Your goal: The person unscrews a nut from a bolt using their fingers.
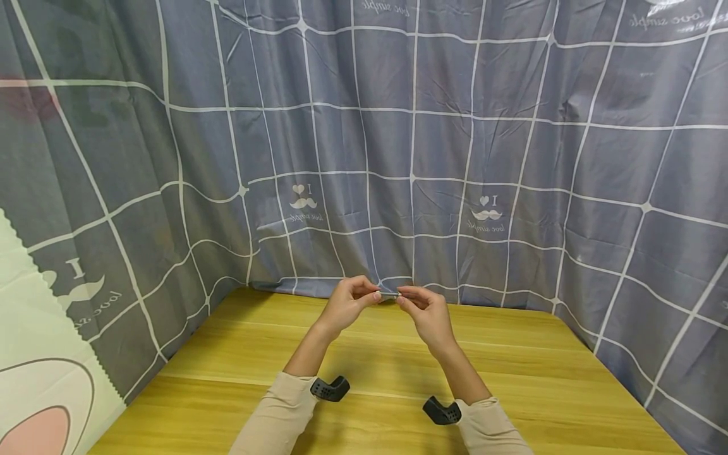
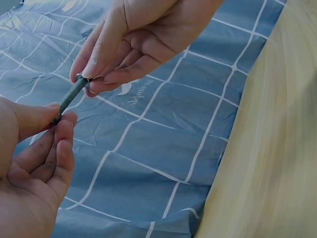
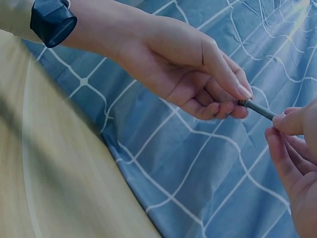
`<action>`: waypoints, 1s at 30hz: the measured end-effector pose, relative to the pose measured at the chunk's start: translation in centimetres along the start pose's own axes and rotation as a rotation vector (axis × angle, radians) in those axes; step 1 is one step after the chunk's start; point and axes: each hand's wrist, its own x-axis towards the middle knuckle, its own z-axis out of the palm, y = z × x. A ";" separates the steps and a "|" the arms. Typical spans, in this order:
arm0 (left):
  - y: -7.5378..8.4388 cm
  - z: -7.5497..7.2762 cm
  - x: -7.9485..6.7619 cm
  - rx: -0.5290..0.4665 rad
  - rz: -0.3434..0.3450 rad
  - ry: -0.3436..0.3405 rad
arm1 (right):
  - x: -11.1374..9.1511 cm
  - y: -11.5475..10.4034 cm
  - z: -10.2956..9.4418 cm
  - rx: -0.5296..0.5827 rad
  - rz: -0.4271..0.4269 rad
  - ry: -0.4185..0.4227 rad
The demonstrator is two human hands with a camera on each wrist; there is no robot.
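Both hands hold one thin threaded metal bolt (image 1: pixel 389 294) between them, above the far part of the table. My left hand (image 1: pixel 344 308) pinches one end between thumb and fingertips. The opposite end is pinched the same way by my right hand (image 1: pixel 433 320). In the left wrist view, the bare threaded shank (image 2: pixel 73 95) runs between the two sets of fingertips, with a wider piece at the right hand's end. The right wrist view shows the bolt (image 3: pixel 260 109) slanting between the hands, its ends partly covered by fingers.
The wooden table (image 1: pixel 375 366) lies beneath both forearms. A grey-blue checked curtain (image 1: pixel 392 145) hangs behind the table and along its sides. Black wrist devices (image 1: pixel 331 388) sit at both sleeve cuffs. A pale cloth (image 1: pixel 34 328) hangs at the left.
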 end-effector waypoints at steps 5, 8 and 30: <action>0.0 0.0 0.0 0.001 0.000 0.004 | 0.0 0.0 0.1 0.012 -0.018 0.003; 0.0 0.0 0.0 0.009 -0.002 0.005 | 0.0 -0.1 0.1 0.021 -0.025 0.010; -0.8 -0.2 0.2 -0.001 -0.020 0.007 | -0.1 0.1 0.1 -0.010 -0.014 -0.005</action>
